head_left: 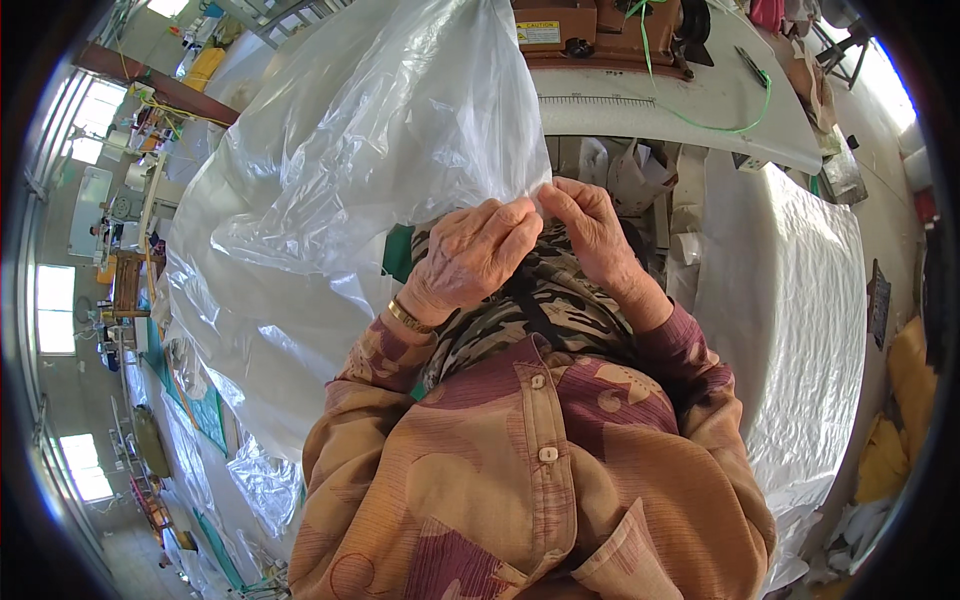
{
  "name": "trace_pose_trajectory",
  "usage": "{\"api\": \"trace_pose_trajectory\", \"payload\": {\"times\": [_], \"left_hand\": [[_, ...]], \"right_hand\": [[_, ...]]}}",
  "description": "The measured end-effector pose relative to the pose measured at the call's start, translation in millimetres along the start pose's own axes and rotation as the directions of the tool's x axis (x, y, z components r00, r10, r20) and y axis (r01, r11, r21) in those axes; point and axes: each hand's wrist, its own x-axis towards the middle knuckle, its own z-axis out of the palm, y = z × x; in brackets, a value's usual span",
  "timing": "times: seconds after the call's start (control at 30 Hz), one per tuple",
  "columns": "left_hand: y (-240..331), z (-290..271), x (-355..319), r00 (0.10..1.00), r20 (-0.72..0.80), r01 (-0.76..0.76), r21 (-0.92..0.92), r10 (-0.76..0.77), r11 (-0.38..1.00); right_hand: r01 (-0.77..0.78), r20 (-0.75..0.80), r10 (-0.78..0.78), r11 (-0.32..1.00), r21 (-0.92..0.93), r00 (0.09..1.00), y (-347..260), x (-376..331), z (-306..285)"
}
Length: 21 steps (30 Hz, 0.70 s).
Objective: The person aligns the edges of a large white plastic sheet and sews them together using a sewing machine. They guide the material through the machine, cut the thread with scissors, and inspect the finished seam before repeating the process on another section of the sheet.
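Note:
A large sheet of clear plastic film (350, 150) drapes over the table and down my left side. At its lower right corner my left hand (468, 252), with a gold watch band at the wrist, pinches the film's edge. Close beside it, my right hand (594, 232) grips the same edge between thumb and curled fingers. The fingertips of both hands almost meet in front of my lap. Just beyond them is the front edge of the white worktable (690, 108), which carries a brown sewing machine (600, 30).
Green string (745, 128) loops across the tabletop near a pair of small dark snips (752, 66). To my right lies a tall stack of folded whitish plastic sheeting (785, 330). Beneath the table are crumpled bags (640, 175). A dark red beam (155, 84) stands at the far left.

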Motion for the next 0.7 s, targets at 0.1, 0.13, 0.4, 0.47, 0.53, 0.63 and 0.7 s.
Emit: {"api": "trace_pose_trajectory", "payload": {"times": [0.1, 0.13, 0.4, 0.47, 0.53, 0.63, 0.7], "left_hand": [[0.0, -0.6, 0.6, 0.999, -0.024, -0.043, -0.014, 0.042, 0.999], [-0.1, -0.4, 0.9, 0.999, -0.019, -0.048, -0.024, 0.048, 0.999], [9.7, -1.5, -0.7, 0.966, -0.191, 0.158, -0.108, -0.176, 0.982], [11.4, -3.3, -2.3, 0.957, -0.146, 0.244, -0.062, -0.251, 0.968], [11.5, -4.5, -3.7, 0.950, -0.116, 0.287, -0.035, -0.289, 0.957], [10.3, -5.2, -4.3, 0.951, -0.093, 0.291, -0.041, -0.294, 0.956], [10.2, -5.6, -3.3, 0.957, -0.080, 0.276, -0.039, -0.279, 0.960]], "right_hand": [[-0.021, 0.014, 0.021, 1.000, 0.002, 1.000, -2.1, 0.7, 1.8], [-0.026, 0.013, 0.025, 1.000, 0.012, 1.000, -2.2, 1.3, 3.0], [-0.021, 0.013, 0.020, 0.994, 0.107, 1.000, -2.1, 1.2, 8.3], [-0.009, 0.011, 0.008, 0.995, 0.099, 1.000, -1.2, 0.3, 8.4], [0.025, 0.011, -0.025, 0.999, 0.027, 1.000, 0.8, 0.6, 9.2], [0.016, 0.002, -0.016, 1.000, 0.027, 1.000, 4.3, 1.2, 10.5], [0.019, 0.015, -0.019, 0.999, 0.044, 1.000, 4.8, 2.0, 9.6]]}}
